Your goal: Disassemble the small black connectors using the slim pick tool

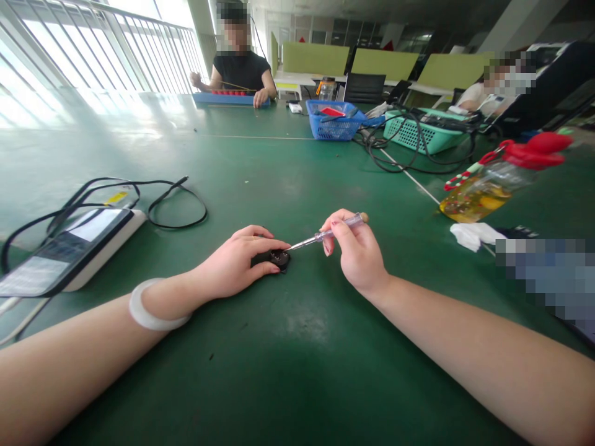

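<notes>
A small round black part with tiny metallic bits on its top lies on the green table. My left hand grips it between thumb and fingers, and a pale bangle circles that wrist. In my right hand is a screwdriver with a clear handle, held slanting down to the left. Its thin metal tip meets the black part near the upper right rim; whether it sits in a screw is too small to tell.
At the left stands a white device with a screen and black cables. On the right are a red-lidded bottle and a crumpled white tissue. Blue and green baskets with cables stand farther back. A person sits across the table.
</notes>
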Demonstrator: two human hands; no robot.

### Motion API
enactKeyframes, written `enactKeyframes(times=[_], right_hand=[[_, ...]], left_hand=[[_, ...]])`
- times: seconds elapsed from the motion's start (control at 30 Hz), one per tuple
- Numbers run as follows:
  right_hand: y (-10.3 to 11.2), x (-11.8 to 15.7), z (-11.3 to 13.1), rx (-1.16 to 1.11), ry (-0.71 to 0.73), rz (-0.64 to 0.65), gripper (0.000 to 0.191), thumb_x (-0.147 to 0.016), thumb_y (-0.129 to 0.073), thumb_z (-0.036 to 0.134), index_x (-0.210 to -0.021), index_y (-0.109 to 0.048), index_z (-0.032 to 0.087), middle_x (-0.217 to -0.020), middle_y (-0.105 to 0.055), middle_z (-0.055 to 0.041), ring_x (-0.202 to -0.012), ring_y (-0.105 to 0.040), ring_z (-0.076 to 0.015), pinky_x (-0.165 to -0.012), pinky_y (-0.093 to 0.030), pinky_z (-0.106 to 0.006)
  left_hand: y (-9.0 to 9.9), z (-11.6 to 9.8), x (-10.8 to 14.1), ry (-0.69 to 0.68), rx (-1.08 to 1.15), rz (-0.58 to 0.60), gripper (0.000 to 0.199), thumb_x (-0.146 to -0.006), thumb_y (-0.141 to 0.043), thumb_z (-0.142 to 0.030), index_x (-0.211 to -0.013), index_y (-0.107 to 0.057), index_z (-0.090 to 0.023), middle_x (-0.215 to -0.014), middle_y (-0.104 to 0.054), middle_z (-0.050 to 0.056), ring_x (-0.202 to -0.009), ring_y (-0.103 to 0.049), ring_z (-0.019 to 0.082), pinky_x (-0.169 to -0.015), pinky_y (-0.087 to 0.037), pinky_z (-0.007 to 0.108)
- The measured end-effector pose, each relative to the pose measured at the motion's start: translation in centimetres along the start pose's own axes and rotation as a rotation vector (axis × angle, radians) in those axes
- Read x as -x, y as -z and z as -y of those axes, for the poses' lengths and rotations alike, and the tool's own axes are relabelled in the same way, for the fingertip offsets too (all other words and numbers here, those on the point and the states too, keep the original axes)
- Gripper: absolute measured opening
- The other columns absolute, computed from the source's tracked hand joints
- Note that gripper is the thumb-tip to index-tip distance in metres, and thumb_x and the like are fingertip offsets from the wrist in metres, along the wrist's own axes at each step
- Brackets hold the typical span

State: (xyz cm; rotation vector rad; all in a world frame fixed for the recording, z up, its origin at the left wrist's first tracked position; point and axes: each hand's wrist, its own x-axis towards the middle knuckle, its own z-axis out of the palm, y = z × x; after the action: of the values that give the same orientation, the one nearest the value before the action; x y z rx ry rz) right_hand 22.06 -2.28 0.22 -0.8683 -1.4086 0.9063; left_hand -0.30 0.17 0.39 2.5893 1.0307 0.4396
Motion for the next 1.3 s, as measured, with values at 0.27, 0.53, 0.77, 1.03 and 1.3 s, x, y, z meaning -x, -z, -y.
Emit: enactKeyframes(times=[0.27, 0.53, 0.77, 1.03, 1.3], right_hand=[[0.1, 0.9, 0.0, 0.166, 0.154, 0.062, 0.022, -0.093, -0.044, 0.029, -0.076, -0.054, 0.020, -0.059, -0.049, 0.0036, -0.056, -0.049, -0.0119, -0.068, -0.044, -0.032], [-0.1, 1.4, 1.4, 0.439, 0.480, 0.249, 0.010, -0.086, -0.049, 0.017, -0.078, -0.054, 0.021, -0.066, -0.055, 0.0025, -0.062, -0.052, -0.0130, -0.083, -0.044, -0.038], [0.1, 1.2, 1.1, 0.350, 0.350, 0.202, 0.015, -0.089, -0.046, 0.021, -0.077, -0.054, 0.021, -0.061, -0.050, 0.0033, -0.059, -0.049, -0.0125, -0.077, -0.044, -0.036], [0.2, -0.7, -0.7, -0.080, -0.108, 0.010, 0.024, -0.091, -0.044, 0.031, -0.070, -0.051, 0.020, -0.047, -0.038, 0.0070, -0.043, -0.038, -0.0101, -0.045, -0.032, -0.025], [0.1, -0.2, 0.3, 0.088, 0.073, 0.031, 0.025, -0.090, -0.049, 0.037, -0.073, -0.055, 0.019, -0.075, -0.056, -0.0011, -0.073, -0.054, -0.0147, -0.072, -0.044, -0.031]], left_hand=[[-0.2, 0.3, 0.0, -0.047, -0.006, -0.013, 0.036, -0.087, -0.055, -0.040, -0.120, -0.060, -0.026, -0.110, -0.066, 0.004, -0.113, -0.051, 0.023, -0.098, -0.043, 0.036], [-0.3, 0.3, 0.0, -0.035, -0.009, -0.008, 0.037, -0.087, -0.056, -0.041, -0.120, -0.060, -0.027, -0.110, -0.065, 0.004, -0.113, -0.050, 0.023, -0.098, -0.042, 0.036], [-0.2, 0.3, 0.0, -0.029, 0.000, -0.009, 0.037, -0.087, -0.056, -0.041, -0.121, -0.060, -0.028, -0.111, -0.064, 0.004, -0.113, -0.051, 0.023, -0.099, -0.042, 0.037], [-0.1, 0.0, -0.1, -0.006, -0.004, -0.001, 0.038, -0.087, -0.055, -0.044, -0.120, -0.061, -0.027, -0.113, -0.063, 0.006, -0.112, -0.052, 0.023, -0.099, -0.043, 0.037], [0.0, 0.0, 0.0, -0.006, -0.018, 0.005, 0.038, -0.087, -0.054, -0.044, -0.120, -0.061, -0.027, -0.113, -0.063, 0.006, -0.113, -0.052, 0.024, -0.099, -0.043, 0.038]])
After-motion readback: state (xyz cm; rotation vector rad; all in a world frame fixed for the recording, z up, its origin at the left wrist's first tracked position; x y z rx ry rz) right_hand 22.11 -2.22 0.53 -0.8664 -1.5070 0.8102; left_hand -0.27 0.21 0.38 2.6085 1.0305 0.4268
